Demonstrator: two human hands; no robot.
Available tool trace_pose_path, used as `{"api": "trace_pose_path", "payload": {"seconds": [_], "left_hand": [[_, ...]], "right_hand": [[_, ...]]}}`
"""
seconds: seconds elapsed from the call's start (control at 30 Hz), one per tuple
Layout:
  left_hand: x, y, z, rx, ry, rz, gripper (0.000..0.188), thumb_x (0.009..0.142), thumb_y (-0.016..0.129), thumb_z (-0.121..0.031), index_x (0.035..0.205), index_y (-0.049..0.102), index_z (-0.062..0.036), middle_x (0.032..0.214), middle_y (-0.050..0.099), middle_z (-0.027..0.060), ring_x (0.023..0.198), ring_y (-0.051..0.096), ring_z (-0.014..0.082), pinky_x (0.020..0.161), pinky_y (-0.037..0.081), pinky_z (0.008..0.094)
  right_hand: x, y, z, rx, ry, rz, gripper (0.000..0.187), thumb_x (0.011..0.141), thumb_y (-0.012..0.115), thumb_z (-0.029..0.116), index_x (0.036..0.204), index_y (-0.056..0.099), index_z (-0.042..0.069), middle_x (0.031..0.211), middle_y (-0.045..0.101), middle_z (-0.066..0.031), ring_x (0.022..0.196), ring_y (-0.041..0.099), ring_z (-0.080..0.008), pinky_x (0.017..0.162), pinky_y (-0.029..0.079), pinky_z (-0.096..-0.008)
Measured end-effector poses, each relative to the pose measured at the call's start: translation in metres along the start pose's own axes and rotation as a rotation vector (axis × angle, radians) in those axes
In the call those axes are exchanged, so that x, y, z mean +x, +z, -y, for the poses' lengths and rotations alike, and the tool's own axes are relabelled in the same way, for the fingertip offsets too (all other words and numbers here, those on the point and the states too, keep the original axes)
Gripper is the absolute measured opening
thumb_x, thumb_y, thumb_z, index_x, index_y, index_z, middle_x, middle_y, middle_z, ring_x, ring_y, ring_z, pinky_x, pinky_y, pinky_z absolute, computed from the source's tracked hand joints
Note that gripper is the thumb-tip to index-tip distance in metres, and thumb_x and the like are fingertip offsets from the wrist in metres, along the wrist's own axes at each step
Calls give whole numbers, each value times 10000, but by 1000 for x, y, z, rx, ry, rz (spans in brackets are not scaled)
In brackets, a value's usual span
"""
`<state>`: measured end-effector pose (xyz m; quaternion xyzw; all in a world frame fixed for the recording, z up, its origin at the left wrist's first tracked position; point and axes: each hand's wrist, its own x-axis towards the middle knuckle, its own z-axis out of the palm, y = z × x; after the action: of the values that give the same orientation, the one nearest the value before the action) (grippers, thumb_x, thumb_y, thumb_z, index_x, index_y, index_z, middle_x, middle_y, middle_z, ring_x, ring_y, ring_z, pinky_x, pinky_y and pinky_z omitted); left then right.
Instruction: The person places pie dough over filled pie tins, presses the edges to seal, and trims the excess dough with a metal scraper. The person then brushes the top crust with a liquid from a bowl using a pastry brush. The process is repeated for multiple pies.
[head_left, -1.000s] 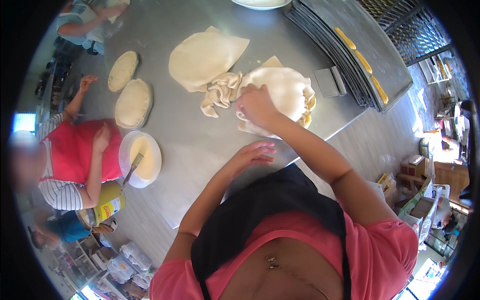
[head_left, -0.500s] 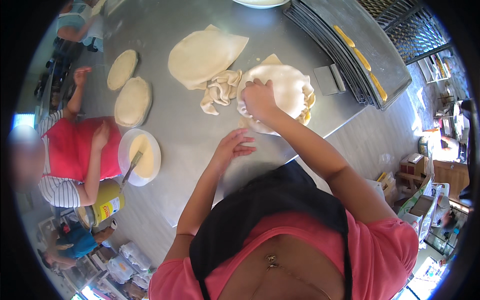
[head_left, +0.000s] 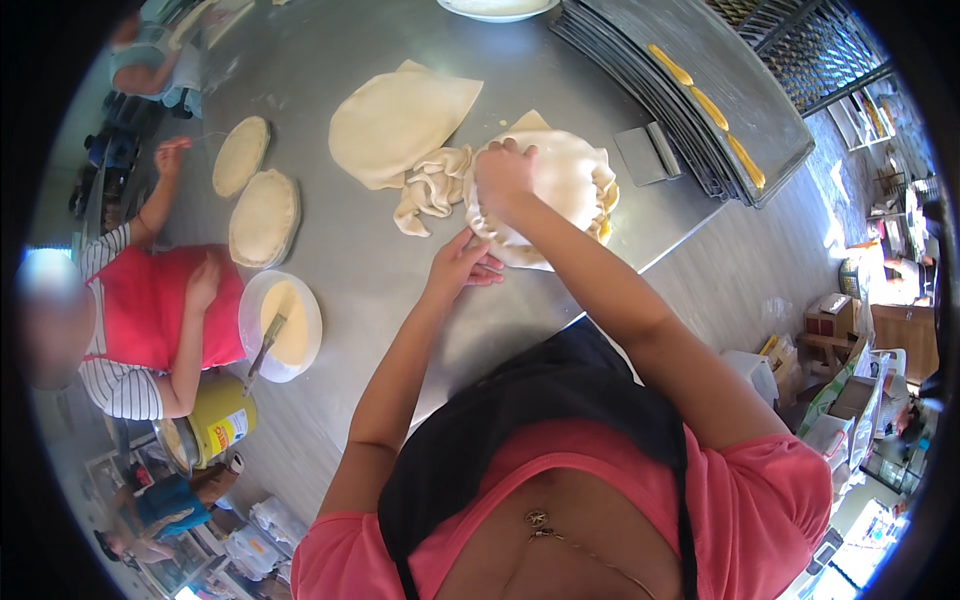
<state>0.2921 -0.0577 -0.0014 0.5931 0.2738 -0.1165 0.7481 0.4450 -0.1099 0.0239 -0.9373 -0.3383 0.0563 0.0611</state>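
A round pie covered with pale dough (head_left: 560, 180) lies on the steel table (head_left: 380, 280). My right hand (head_left: 503, 178) rests on its left edge, pinching the dough rim. My left hand (head_left: 462, 262) touches the pie's near-left edge, fingers together against the dough. A strip of trimmed dough (head_left: 430, 190) lies crumpled just left of the pie. A folded sheet of rolled dough (head_left: 395, 120) lies behind it.
Two finished pies (head_left: 263, 215) (head_left: 240, 155) sit at the left. A white bowl of yellow wash with a brush (head_left: 280, 325) stands near a person in a red apron (head_left: 150, 310). A metal scraper (head_left: 648, 152) and stacked trays (head_left: 690, 90) lie at the right.
My left hand moved up from the bare table to the pie's near edge. My right hand stayed on the pie's rim.
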Motion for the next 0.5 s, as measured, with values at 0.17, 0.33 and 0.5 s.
{"api": "trace_pose_path", "payload": {"seconds": [0.17,0.33,0.5], "left_hand": [[-4,14,14,39,-63,186,462,922,517,-317,1277,454,-28,950,649,136,746,655,187,697,516,280],[-13,51,23,4,-60,360,444,939,495,-304,1294,443,-43,1083,610,139,800,648,165,728,519,271],[-2,79,16,-122,-137,357,391,935,483,-283,1235,445,-36,1074,617,138,855,655,220,744,523,308]], "right_hand": [[-26,19,-5,27,-117,-42,69,693,666,157,745,676,113,904,601,-30,976,519,-206,802,373,-437],[-69,20,-32,20,-451,-68,41,693,619,137,682,658,138,824,545,0,914,479,-184,760,357,-397],[-64,6,-39,-78,-372,-121,78,695,611,123,665,658,177,835,539,13,933,467,-172,766,346,-374]]}}
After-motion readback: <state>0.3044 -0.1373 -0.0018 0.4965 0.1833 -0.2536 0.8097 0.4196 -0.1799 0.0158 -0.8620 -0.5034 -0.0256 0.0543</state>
